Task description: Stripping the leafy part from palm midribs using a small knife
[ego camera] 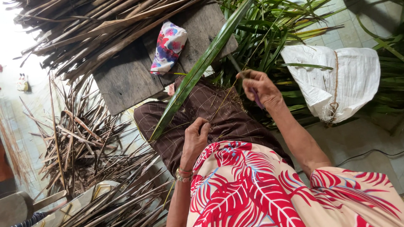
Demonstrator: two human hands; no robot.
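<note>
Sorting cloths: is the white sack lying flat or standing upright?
Lying flat: the white sack is spread, crumpled, over the green leaves.

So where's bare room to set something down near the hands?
Free patches: the wooden board around the floral cloth, and the tiled floor below the white sack. Crowded: dry strips beside the left hand, green leaves behind the right hand.
</note>
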